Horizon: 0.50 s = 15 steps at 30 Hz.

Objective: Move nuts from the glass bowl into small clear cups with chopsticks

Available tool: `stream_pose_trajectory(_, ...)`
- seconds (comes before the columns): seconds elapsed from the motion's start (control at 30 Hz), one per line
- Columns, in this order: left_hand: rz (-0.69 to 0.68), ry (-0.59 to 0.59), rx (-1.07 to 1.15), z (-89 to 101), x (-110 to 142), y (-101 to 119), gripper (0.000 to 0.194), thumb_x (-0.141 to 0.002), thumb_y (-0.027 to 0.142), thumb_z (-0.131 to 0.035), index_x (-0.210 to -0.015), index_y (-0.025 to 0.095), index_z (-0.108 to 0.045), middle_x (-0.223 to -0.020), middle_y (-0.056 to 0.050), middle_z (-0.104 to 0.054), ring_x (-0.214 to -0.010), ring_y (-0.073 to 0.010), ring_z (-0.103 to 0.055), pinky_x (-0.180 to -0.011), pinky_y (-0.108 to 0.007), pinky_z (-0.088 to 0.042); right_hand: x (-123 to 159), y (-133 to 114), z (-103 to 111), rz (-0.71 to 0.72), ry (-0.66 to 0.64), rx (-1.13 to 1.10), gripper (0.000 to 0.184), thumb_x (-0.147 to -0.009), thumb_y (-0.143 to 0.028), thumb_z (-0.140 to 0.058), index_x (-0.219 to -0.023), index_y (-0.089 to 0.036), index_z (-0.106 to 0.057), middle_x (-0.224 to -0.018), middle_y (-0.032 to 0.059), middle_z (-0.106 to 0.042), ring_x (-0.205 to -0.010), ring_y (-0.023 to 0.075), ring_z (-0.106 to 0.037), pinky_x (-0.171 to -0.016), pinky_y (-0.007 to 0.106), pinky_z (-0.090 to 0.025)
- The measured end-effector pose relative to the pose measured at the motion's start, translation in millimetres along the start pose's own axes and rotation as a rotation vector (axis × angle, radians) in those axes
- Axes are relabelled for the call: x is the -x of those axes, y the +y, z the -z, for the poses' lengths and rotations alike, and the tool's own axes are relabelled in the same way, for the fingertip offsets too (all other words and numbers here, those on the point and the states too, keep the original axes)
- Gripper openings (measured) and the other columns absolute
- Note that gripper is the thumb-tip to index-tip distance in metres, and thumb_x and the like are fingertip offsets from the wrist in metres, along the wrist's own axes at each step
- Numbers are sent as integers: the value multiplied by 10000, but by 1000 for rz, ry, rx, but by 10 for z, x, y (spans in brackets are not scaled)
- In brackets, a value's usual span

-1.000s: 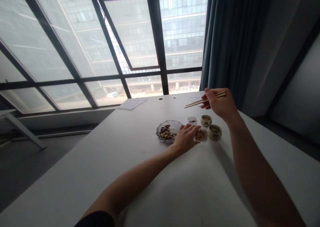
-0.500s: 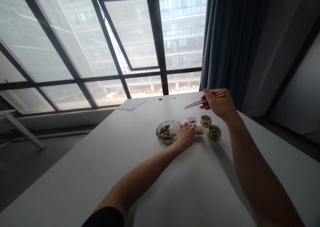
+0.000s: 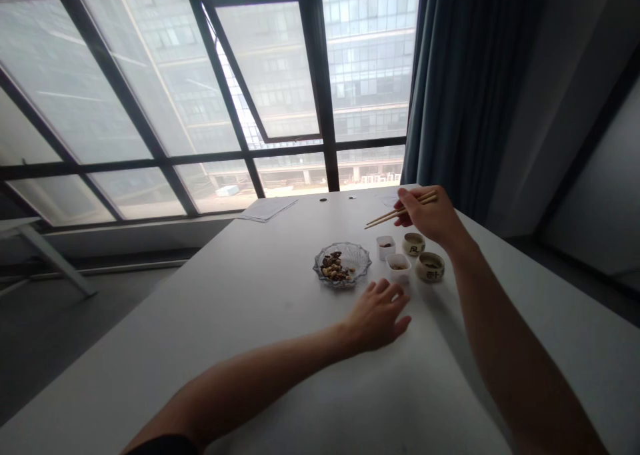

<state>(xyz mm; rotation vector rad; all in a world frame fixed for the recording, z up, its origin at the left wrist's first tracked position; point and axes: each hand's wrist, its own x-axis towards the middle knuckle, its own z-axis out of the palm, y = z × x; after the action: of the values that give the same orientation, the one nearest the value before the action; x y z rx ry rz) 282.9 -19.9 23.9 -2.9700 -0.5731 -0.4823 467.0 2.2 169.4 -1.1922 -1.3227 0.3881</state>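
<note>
My left hand (image 3: 377, 315) lies open on the white table, fingers spread, just in front of a small white square dish (image 3: 399, 267) holding a little brown food. My right hand (image 3: 430, 216) grips a pair of wooden chopsticks (image 3: 400, 211) in the air above the far side of the dishes. Below it stand two small ceramic cups with dark lettering (image 3: 414, 244) (image 3: 430, 267) and a white dish with dark sauce (image 3: 386, 247). A ribbed glass dish (image 3: 343, 265) with mixed nuts sits left of these, out of reach of my fingers' contact.
The white table (image 3: 240, 321) runs to a large window with dark frames (image 3: 320, 88). Loose sheets of paper (image 3: 267, 208) lie near its far edge. A blue-grey curtain (image 3: 460, 95) hangs at the right. A table's leg shows at far left.
My left hand has drawn back toward me, off the white dish and glass dish, with its fingers opening. My right hand and the chopsticks have shifted slightly left and lower.
</note>
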Motion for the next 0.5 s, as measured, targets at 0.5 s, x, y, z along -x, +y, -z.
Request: stream_pose_trajectory(0.5, 225, 80, 502, 321, 1616, -665, 222, -929, 165, -593, -1116, 227, -697, -1206, -79, -694, -1141, -225, -612, -1057, -355, -506, 245, 164, -1054, -240, -521, 98, 452, -965, -472, -682, -683, -119, -695, -668, 139, -754, -560, 202, -743, -520, 247, -607)
